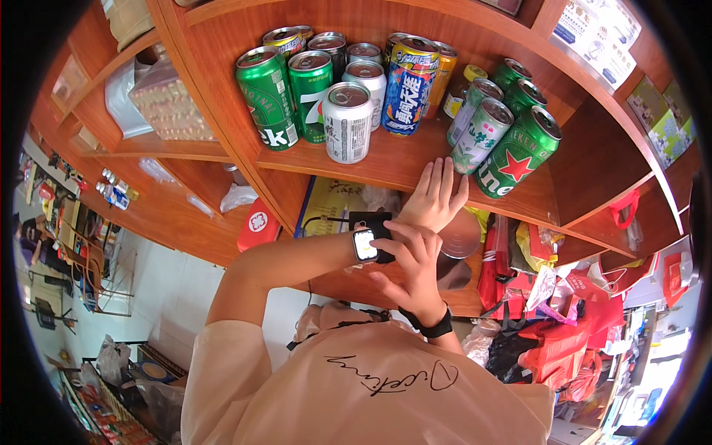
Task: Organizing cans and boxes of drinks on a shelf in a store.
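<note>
My left hand (431,197) is stretched out, palm down, with its fingertips at the front edge of the wooden shelf (409,161). It holds nothing. On that wrist sits a smartwatch (365,245) with a lit screen. My right hand (414,264), with a black band (439,325) at the wrist, reaches across to the watch. One fingertip is at its screen, and the fingers are spread. Just beyond my left fingertips stands a pale green drink can (483,136), beside a green Heineken can (520,153). A white can (349,123) is farther left.
Several more cans, including a blue one (410,86) and a 7UP can (311,94), share the shelf with a yellow-lidded jar (466,89). Below lie a red box (259,225) and a black object (370,218) with a cable. Red bags (562,345) crowd the right side.
</note>
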Demonstrator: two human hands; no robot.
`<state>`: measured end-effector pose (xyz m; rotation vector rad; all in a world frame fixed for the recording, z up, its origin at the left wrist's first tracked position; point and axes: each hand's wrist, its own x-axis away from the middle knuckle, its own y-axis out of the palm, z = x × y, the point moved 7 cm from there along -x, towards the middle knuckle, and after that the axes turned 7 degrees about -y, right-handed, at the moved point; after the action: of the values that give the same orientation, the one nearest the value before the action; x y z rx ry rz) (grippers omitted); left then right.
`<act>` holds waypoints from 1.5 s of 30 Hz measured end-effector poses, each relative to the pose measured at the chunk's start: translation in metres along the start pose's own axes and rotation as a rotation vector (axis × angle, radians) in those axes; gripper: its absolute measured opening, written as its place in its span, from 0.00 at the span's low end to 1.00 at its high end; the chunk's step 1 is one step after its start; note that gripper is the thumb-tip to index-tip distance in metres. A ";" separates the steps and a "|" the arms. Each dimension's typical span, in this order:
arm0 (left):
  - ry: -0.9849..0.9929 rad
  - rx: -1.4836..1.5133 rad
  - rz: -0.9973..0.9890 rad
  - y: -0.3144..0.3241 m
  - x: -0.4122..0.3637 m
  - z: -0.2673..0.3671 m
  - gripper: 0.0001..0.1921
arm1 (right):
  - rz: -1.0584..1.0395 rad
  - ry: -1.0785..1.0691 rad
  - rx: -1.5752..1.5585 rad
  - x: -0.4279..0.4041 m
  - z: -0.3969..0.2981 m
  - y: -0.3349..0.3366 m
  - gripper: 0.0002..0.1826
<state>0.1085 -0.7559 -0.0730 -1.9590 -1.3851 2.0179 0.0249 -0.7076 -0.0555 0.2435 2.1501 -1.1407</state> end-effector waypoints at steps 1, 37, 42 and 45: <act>-0.005 0.018 0.016 0.000 0.000 0.000 0.22 | -0.001 -0.001 0.001 -0.001 -0.003 0.001 0.25; -0.046 -0.020 -0.007 0.002 0.000 0.002 0.20 | 0.096 0.027 -0.020 0.009 -0.006 -0.004 0.30; -0.041 -0.021 -0.012 0.002 -0.001 0.002 0.20 | 0.104 0.036 0.000 0.009 -0.007 -0.004 0.29; -0.039 -0.026 -0.021 0.004 0.000 0.001 0.20 | 0.081 0.019 0.012 0.007 -0.008 -0.003 0.29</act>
<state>0.1096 -0.7593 -0.0756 -1.9163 -1.4408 2.0498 0.0139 -0.7041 -0.0550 0.3456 2.1306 -1.1098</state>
